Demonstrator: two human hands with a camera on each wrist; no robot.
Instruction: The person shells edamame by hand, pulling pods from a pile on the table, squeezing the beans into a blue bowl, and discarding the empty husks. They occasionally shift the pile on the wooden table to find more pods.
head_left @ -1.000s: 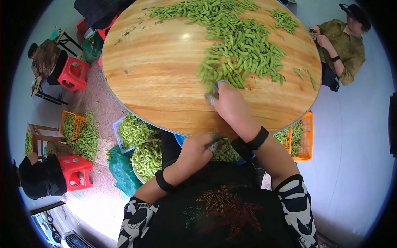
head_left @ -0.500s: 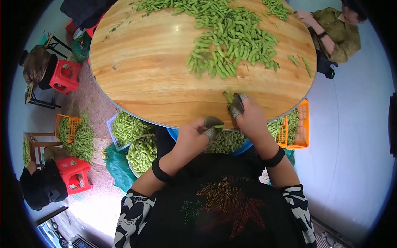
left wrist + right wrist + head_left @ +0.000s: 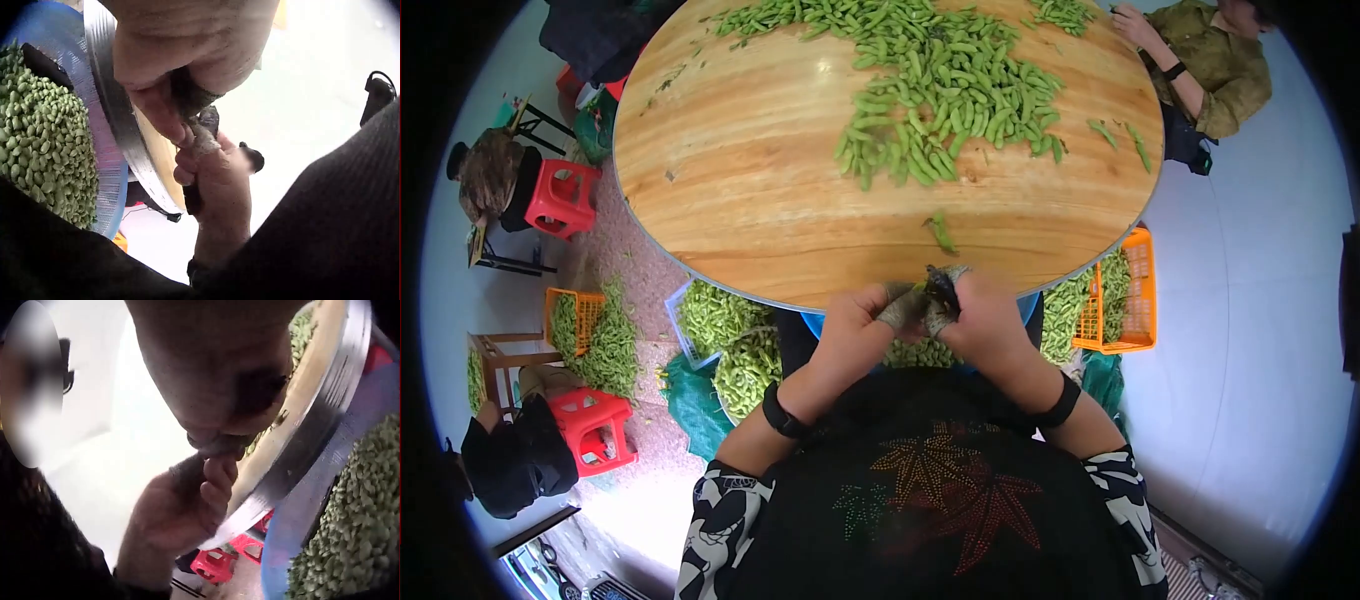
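Observation:
Both hands meet at the near edge of the round table. My left hand (image 3: 862, 318) pinches a green soybean pod (image 3: 920, 286), mostly hidden by the fingers. Against it, my right hand (image 3: 985, 318) has its curled thumb and fingers closed at the same pod. Worn grey covers (image 3: 897, 309) wrap the fingertips, and a dark piece (image 3: 941, 286) shows at the right hand's fingertips. In the left wrist view the fingertips overlap. A loose pod (image 3: 941, 232) lies on the wood just beyond the hands. Under them sits a blue basin (image 3: 111, 206) of shelled green beans (image 3: 47, 140).
A large heap of soybean pods (image 3: 945, 85) covers the table's (image 3: 730, 190) far middle. Filled baskets stand below, with an orange crate (image 3: 1140, 290) at right and a pale crate (image 3: 675, 310) at left. Other people sit around, one (image 3: 1215, 65) at the table's right side.
My right hand came back from the heap to the near edge, leaving one pod on the wood, and joined my left hand. The left hand kept its pod.

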